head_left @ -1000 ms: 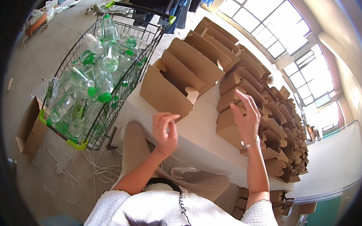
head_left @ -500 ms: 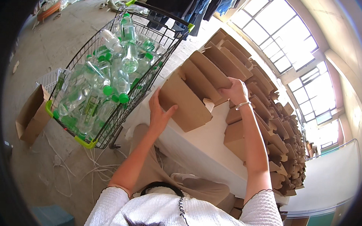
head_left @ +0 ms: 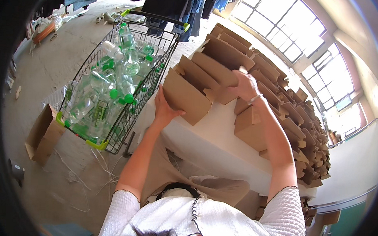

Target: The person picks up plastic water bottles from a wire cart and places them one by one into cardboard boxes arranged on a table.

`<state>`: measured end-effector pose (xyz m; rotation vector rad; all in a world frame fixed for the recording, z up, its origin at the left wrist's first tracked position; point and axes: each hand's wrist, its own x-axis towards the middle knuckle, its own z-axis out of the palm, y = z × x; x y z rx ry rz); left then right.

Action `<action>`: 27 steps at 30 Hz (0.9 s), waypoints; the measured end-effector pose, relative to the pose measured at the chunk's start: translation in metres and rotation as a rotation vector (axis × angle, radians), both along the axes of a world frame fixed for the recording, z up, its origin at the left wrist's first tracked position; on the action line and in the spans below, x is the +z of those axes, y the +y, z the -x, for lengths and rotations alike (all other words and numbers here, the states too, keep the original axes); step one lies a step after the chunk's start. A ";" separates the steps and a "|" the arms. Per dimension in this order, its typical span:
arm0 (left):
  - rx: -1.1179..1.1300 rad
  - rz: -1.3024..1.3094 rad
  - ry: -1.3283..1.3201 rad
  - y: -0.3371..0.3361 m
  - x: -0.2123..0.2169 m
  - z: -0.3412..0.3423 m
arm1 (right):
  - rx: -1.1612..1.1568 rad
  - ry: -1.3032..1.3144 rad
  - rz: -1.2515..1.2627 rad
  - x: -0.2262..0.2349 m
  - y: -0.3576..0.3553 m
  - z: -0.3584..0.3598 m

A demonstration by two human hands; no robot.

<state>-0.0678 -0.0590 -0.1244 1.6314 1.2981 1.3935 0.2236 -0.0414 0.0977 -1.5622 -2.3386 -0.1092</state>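
An open-topped brown cardboard box (head_left: pixel 186 99) stands at the near end of a row on the white table. My left hand (head_left: pixel 165 108) curls around its left edge, thumb lying across the front panel. My right hand (head_left: pixel 244 87), a bracelet at the wrist, grips the right edge of a second cardboard box (head_left: pixel 215 71) just behind. Its fingertips are partly hidden by the cardboard. The near box's right side shows a notched flap. More open boxes (head_left: pixel 226 50) stand close behind these two.
Left of the table, a black wire shopping cart (head_left: pixel 122 141) holds many clear bottles with green caps. An empty carton (head_left: pixel 44 137) sits on the floor beside it. Several rows of cardboard boxes (head_left: pixel 293 127) fill the table's right side. Clothes (head_left: pixel 173 12) hang beyond the cart.
The view has shifted a little. My right hand has slid slightly away from the near box with the second box's edge, and the gap between them looks wider. My left hand stays on the near box.
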 end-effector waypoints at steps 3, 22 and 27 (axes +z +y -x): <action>-0.018 -0.032 0.052 0.002 0.002 -0.001 | -0.164 0.071 -0.086 0.034 -0.047 -0.015; 0.213 -0.012 0.175 0.036 0.008 -0.166 | -0.495 0.208 -0.591 0.100 -0.281 -0.082; 0.242 -0.070 0.148 0.040 0.002 -0.171 | -0.279 0.150 -0.551 0.090 -0.275 -0.052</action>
